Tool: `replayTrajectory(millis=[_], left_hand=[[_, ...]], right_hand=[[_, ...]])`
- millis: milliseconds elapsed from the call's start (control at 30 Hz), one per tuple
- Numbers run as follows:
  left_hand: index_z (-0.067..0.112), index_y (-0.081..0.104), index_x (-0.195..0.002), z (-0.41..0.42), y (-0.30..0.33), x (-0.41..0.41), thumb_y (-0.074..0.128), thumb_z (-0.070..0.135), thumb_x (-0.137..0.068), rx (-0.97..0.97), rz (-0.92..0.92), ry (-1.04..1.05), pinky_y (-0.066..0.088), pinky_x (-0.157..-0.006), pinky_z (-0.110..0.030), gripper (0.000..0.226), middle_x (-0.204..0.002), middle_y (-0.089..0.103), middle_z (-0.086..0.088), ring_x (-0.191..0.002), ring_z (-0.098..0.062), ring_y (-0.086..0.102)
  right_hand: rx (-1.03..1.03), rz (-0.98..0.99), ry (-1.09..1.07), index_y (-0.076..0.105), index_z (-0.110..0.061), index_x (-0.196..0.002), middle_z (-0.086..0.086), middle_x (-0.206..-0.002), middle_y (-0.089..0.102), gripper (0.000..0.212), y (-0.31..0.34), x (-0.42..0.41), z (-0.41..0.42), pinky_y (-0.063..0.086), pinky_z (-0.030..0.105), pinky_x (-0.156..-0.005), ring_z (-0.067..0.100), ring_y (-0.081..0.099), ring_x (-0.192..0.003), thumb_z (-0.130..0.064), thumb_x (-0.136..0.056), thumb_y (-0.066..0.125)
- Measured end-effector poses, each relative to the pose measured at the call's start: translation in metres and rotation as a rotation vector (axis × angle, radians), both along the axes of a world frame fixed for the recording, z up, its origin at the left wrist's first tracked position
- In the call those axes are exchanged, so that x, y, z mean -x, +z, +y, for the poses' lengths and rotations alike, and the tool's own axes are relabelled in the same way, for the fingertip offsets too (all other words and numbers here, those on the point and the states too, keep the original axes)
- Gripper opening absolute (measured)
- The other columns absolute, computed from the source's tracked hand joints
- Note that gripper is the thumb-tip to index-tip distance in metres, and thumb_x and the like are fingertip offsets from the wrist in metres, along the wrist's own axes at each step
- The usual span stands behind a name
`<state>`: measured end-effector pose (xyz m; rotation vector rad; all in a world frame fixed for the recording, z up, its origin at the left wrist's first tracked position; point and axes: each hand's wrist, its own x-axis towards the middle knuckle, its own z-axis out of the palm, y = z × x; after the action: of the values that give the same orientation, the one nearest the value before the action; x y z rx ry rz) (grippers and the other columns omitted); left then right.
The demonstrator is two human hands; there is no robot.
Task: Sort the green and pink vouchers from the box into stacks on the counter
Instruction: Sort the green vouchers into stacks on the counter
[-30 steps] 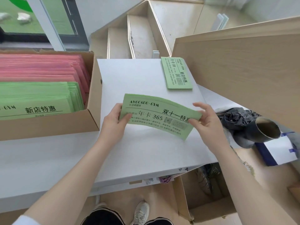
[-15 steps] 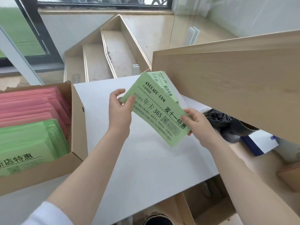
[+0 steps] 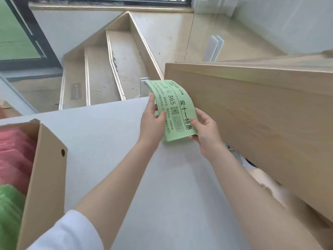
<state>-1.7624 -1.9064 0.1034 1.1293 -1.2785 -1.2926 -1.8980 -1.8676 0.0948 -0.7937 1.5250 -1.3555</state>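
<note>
The left hand (image 3: 152, 121) is seen at the far right part of the counter (image 3: 111, 159), with its fingers and thumb pinched on the left long edge of a green voucher (image 3: 175, 112). The right hand (image 3: 204, 131) is pinched on the near right corner of the same voucher, thumb on the printed face and fingers curled beneath. The voucher is held lengthwise, running from the near side toward the far edge of the counter, and is bowed upward along its length; its near end is down at the counter surface, though contact cannot be confirmed. Black print, the figure 365 and a code square are noted on its upper face. A sliver of further green paper (image 3: 156, 103) is visible just behind the left fingers, beneath the held voucher; whether it is a stack cannot be told.

A cardboard box (image 3: 46, 170) is observed at the left edge of the counter, well apart from both hands. Pink vouchers (image 3: 14, 156) are packed in its farther part and green vouchers in the box (image 3: 10, 210) in its nearer part. A pale wooden panel (image 3: 261, 123) is recorded along the right edge of the counter, just beside the right hand. A white sleeve (image 3: 68, 233) is noted on the left arm at the near edge. Stair steps (image 3: 108, 69) are seen beyond the far edge.
</note>
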Motion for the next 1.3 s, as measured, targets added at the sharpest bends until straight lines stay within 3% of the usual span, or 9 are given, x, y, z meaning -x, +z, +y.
replayTrajectory(millis=[133, 367, 500, 600, 733, 900, 1067, 1200, 1300], left_hand=[[0.028, 0.031, -0.144, -0.030, -0.004, 0.008, 0.043, -0.002, -0.090, -0.039, 0.048, 0.006, 0.054, -0.077, -0.021, 0.062, -0.111, 0.064, 0.002, -0.091, -0.002, 0.064], [0.014, 0.056, -0.112, -0.039, -0.043, 0.010, 0.044, 0.003, -0.086, -0.178, -0.466, -0.058, 0.050, -0.083, -0.033, 0.030, -0.108, 0.064, -0.002, -0.099, -0.022, 0.061], [0.009, 0.044, -0.129, -0.039, -0.045, 0.007, 0.045, 0.007, -0.090, -0.141, -0.532, -0.029, 0.037, -0.098, -0.029, 0.040, -0.128, 0.044, -0.007, -0.118, -0.023, 0.047], [0.005, 0.027, -0.141, -0.041, -0.048, 0.006, 0.038, 0.012, -0.096, -0.282, -0.244, -0.040, 0.030, -0.103, -0.025, 0.046, -0.137, 0.035, 0.008, -0.125, -0.009, 0.038], [0.016, 0.020, -0.144, -0.045, -0.061, 0.013, 0.038, 0.021, -0.095, -0.422, 0.077, -0.045, 0.045, -0.099, -0.046, 0.052, -0.142, 0.045, -0.001, -0.119, -0.018, 0.054], [0.015, 0.034, -0.137, -0.046, -0.061, 0.019, 0.034, 0.011, -0.099, -0.423, 0.231, -0.038, 0.053, -0.087, -0.034, 0.038, -0.127, 0.058, -0.002, -0.106, -0.011, 0.063], [0.017, 0.015, -0.148, -0.064, -0.052, 0.019, 0.031, 0.023, -0.102, -0.412, 0.206, 0.018, 0.041, -0.055, 0.000, 0.049, -0.127, 0.039, 0.017, -0.100, 0.005, 0.050], [0.007, 0.022, -0.141, -0.100, -0.056, 0.020, 0.031, 0.023, -0.100, -0.420, 0.174, 0.036, 0.049, -0.062, -0.023, 0.045, -0.122, 0.059, -0.015, -0.098, -0.025, 0.062], [0.016, 0.032, -0.138, -0.115, -0.052, 0.025, 0.028, 0.016, -0.093, -0.426, 0.152, 0.023, 0.049, -0.066, -0.032, 0.045, -0.098, 0.061, -0.014, -0.086, -0.027, 0.059]], right_hand=[[0.035, 0.112, -0.003, 0.057, -0.024, -0.118, -0.007, -0.101, 0.067, 0.031, 0.001, 0.013, -0.027, 0.038, 0.016, -0.042, 0.007, 0.057, -0.069, -0.006, -0.093, 0.049], [-0.272, 0.559, 0.191, 0.063, -0.013, -0.104, -0.011, -0.073, 0.058, 0.020, -0.028, 0.021, -0.034, 0.042, 0.025, -0.060, 0.011, 0.056, -0.069, -0.010, -0.087, 0.052], [-0.354, 0.878, 0.199, 0.059, -0.015, -0.118, 0.006, -0.114, 0.058, 0.032, -0.035, 0.027, -0.038, 0.042, 0.030, -0.080, 0.022, 0.056, -0.102, -0.023, -0.088, 0.050], [-0.328, 0.652, 0.213, 0.045, -0.011, -0.135, 0.005, -0.137, 0.047, 0.043, -0.035, 0.025, -0.054, 0.037, 0.036, -0.104, 0.021, 0.047, -0.124, -0.019, -0.093, 0.044], [-0.233, 0.181, 0.196, 0.026, -0.010, -0.145, -0.002, -0.148, 0.033, 0.048, -0.025, 0.019, -0.073, 0.032, 0.028, -0.107, 0.014, 0.035, -0.135, -0.006, -0.098, 0.035], [-0.272, 0.108, 0.291, 0.022, -0.010, -0.147, 0.000, -0.152, 0.029, 0.051, -0.021, 0.024, -0.084, 0.032, 0.028, -0.106, 0.014, 0.034, -0.136, -0.001, -0.098, 0.032], [-0.253, 0.108, 0.271, 0.029, -0.007, -0.144, -0.004, -0.142, 0.041, 0.045, -0.017, 0.029, -0.101, 0.044, 0.008, -0.077, 0.012, 0.046, -0.123, -0.008, -0.099, 0.034], [-0.246, 0.076, 0.271, 0.029, -0.007, -0.144, 0.003, -0.144, 0.042, 0.048, -0.018, 0.026, -0.123, 0.045, 0.010, -0.063, 0.014, 0.050, -0.121, -0.006, -0.097, 0.035], [-0.232, 0.116, 0.354, 0.048, -0.003, -0.129, 0.004, -0.104, 0.064, 0.042, -0.019, 0.027, -0.135, 0.047, 0.012, -0.051, 0.008, 0.063, -0.077, 0.001, -0.091, 0.029]])
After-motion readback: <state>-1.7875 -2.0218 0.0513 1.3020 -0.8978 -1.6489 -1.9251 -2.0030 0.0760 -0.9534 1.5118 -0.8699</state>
